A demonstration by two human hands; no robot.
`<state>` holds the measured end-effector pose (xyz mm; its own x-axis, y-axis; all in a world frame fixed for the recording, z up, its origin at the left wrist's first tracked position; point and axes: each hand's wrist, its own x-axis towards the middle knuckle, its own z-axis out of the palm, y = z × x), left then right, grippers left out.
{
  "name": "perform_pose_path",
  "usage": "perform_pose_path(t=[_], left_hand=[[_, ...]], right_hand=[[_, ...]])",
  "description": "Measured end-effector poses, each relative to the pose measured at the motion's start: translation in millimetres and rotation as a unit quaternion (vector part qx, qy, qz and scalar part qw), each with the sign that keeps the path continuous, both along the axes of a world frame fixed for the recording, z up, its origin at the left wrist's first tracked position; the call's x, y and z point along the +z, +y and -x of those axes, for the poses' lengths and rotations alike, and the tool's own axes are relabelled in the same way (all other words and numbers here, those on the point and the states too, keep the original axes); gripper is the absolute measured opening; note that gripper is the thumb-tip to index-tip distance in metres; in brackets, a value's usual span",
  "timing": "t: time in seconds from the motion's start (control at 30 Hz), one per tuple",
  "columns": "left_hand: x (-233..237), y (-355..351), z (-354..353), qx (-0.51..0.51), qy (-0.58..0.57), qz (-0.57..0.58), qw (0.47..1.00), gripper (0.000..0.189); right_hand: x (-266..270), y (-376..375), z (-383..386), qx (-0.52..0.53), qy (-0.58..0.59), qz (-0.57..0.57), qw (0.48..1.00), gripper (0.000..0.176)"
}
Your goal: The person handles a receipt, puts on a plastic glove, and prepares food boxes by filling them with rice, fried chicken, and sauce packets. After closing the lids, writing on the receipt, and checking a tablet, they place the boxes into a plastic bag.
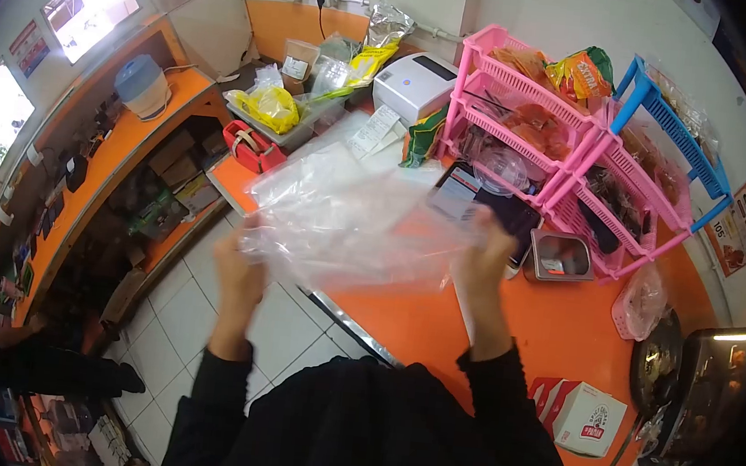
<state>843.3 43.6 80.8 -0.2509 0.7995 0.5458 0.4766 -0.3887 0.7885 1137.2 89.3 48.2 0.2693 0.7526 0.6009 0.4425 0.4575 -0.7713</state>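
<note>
A clear plastic bag [363, 241], blurred by motion, is stretched between my two hands above the orange counter [400, 321]. My left hand [240, 265] is closed on its left end, and my right hand [486, 253] grips the right end. Beyond the bag, more clear plastic [307, 173] lies on the counter with a printed receipt [372, 132] on top. Close behind my right hand are a dark tablet [508, 212] and a metal container [561, 257].
Pink baskets [528, 113] and a blue rack [677, 109] stand at the back right, beside a white printer [414, 84]. A grey bin [297, 136] and red pouch [254, 148] sit back left. Red-and-white boxes [589, 418] are front right. Another person's dark-clothed leg [63, 369] shows lower left.
</note>
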Motion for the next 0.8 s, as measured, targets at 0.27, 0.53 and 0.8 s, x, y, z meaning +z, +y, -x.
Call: perform_pose_path(t=[0.27,0.53,0.8], left_hand=[[-23,14,36,0.046,-0.003,0.064,0.997,0.030],[-48,5,16,0.006,-0.052,0.264,0.963,0.025],[-68,12,41,0.041,-0.010,0.193,0.980,0.020]], right_hand=[[9,-2,-10,-0.020,0.018,0.055,0.998,0.044],[-8,-1,-26,0.220,-0.030,0.186,0.957,0.034],[-34,-4,-21,0.066,-0.053,0.221,0.972,0.037]])
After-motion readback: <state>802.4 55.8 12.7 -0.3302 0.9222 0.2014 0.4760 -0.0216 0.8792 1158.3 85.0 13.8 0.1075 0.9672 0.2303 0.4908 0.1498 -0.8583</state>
